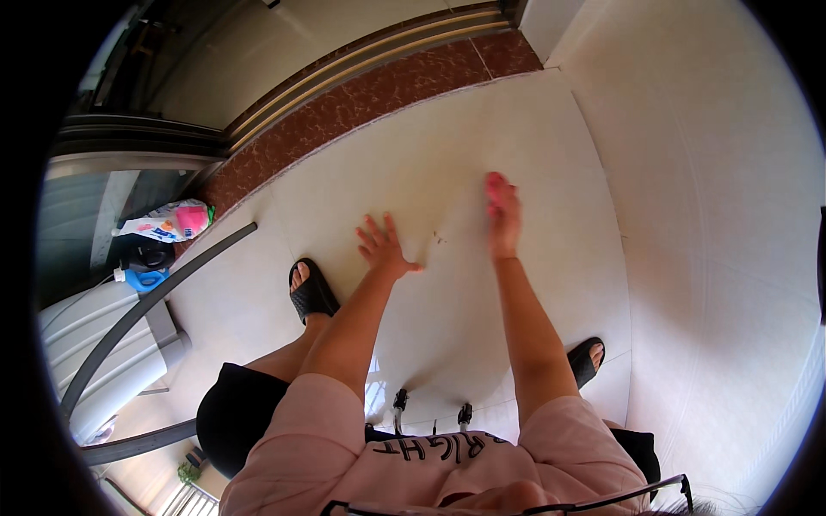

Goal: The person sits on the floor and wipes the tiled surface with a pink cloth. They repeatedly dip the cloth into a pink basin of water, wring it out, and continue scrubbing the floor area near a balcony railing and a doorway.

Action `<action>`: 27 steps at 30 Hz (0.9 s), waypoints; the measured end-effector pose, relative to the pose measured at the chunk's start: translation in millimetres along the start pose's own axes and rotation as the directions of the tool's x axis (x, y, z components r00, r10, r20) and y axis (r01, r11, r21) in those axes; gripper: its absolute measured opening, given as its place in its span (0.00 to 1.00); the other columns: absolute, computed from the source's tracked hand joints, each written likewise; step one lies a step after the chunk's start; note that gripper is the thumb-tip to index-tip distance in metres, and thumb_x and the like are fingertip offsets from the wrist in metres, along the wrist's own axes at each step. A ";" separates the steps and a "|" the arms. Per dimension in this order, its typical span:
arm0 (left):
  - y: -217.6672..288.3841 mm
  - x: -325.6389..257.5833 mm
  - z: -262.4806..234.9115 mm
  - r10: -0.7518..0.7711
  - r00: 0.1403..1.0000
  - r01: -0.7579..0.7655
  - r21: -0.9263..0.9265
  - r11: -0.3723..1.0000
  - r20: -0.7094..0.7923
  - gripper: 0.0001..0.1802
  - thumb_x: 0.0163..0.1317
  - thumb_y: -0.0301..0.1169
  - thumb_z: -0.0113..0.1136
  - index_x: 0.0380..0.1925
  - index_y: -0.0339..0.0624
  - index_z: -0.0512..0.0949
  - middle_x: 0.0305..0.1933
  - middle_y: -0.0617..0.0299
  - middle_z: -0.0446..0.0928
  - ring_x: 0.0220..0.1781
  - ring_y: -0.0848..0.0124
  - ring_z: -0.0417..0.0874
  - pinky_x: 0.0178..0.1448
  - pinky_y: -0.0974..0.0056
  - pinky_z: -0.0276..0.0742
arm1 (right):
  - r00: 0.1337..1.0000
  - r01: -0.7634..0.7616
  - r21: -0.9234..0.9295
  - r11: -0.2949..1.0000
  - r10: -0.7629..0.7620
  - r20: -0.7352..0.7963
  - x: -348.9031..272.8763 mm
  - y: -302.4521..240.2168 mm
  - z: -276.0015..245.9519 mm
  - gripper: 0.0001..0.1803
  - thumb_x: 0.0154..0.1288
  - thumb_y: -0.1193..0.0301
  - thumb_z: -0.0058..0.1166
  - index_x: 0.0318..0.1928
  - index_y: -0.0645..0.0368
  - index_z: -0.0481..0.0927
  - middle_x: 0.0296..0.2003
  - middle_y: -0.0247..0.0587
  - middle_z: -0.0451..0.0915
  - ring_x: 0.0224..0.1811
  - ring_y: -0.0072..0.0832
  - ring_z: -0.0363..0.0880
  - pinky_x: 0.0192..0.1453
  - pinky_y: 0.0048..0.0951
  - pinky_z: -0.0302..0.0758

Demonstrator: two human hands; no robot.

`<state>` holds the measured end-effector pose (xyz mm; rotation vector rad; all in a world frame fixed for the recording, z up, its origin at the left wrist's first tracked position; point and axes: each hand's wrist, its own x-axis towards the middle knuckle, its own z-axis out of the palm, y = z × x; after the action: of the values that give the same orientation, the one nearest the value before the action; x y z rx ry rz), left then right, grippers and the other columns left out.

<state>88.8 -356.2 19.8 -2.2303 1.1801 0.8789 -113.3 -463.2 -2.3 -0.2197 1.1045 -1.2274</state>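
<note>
Well, the person's left hand [383, 252] was over the pale floor [447, 344], with its fingers and thumb spread wide and nothing in them. I could not tell if the palm pressed on the floor or hung just above it. The right hand [506, 228] was a bit farther out and looked blurry. Its fingers were bent around a pink thing [495, 182], which stuck out past the fingertips. The pink thing was too blurry to tell what it was, or if it touched the floor. Between the two hands lay a few small dark bits [439, 238].

Big dark letters [439, 447] ran across the front of the person's pink shirt [482, 469], and they looked upside down from up here. Off to the left, a shiny white bag [168, 222] had lots of bright print in pink, blue and red, but the words were too small to read. Near it were a black thing [151, 255] and a blue and white bottle [144, 279].

A black sandal [314, 295] was on the left foot, and another black sandal [586, 361] was on the right. A dark red stone strip [361, 107] ran along the far edge of the floor.
</note>
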 end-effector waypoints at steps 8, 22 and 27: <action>17.3 -8.7 -14.0 0.021 1.000 -0.020 -0.022 1.000 0.015 0.80 0.32 0.55 0.78 0.71 0.53 0.23 0.74 0.40 0.16 0.74 0.34 0.25 0.71 0.36 0.44 | 0.754 0.406 -0.870 0.282 -0.641 0.144 23.9 -47.3 -102.2 0.19 0.65 0.75 0.46 0.57 0.60 0.73 0.59 0.37 0.73 0.62 0.29 0.68 0.59 0.26 0.67; 6.5 -3.6 -7.6 0.002 1.000 -0.002 -0.016 1.000 -0.001 0.84 0.28 0.57 0.79 0.70 0.54 0.20 0.73 0.40 0.14 0.74 0.34 0.23 0.70 0.34 0.47 | 0.848 0.447 -0.624 0.642 -0.082 0.523 -15.8 48.6 11.7 0.17 0.63 0.81 0.48 0.51 0.57 0.79 0.56 0.33 0.75 0.57 0.26 0.72 0.56 0.30 0.71; 0.6 -1.6 -3.2 -0.011 1.000 0.011 -0.024 1.000 0.001 0.84 0.28 0.57 0.79 0.70 0.54 0.20 0.73 0.40 0.14 0.74 0.34 0.23 0.70 0.34 0.47 | 0.980 0.017 -0.074 0.997 -0.001 0.200 3.1 -20.3 -8.3 0.18 0.70 0.62 0.45 0.54 0.55 0.78 0.55 0.25 0.75 0.52 0.16 0.72 0.46 0.16 0.63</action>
<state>88.7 -357.8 23.1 -2.2529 1.1619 0.8936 -132.9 -470.2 5.3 -0.3978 0.9766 -1.1457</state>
